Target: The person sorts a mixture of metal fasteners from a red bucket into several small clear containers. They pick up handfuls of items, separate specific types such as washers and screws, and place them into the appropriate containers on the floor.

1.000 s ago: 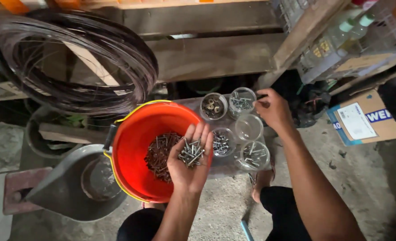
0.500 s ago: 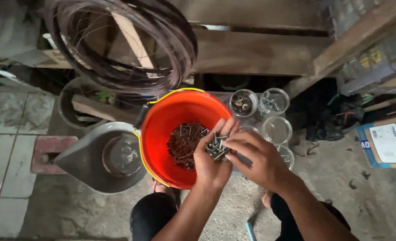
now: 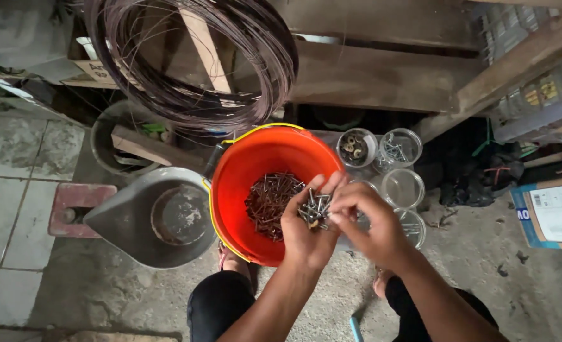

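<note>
Left hand (image 3: 309, 231) being cupped around heap of silvery screws (image 3: 314, 209), above rim of orange bucket (image 3: 243, 190). Right hand (image 3: 366, 221) being pinched, fingertips closing on screw in that heap. Rusty nails (image 3: 269, 201) lying inside bucket. Clear round cups (image 3: 402, 187) standing just beyond hands. Wire coil (image 3: 192, 63) hanging farther back.

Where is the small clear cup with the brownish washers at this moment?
In the head view, the cup with washers stands upper right of centre, just right of the orange bucket's rim and left of the clear cup of screws, beyond both hands.
</note>
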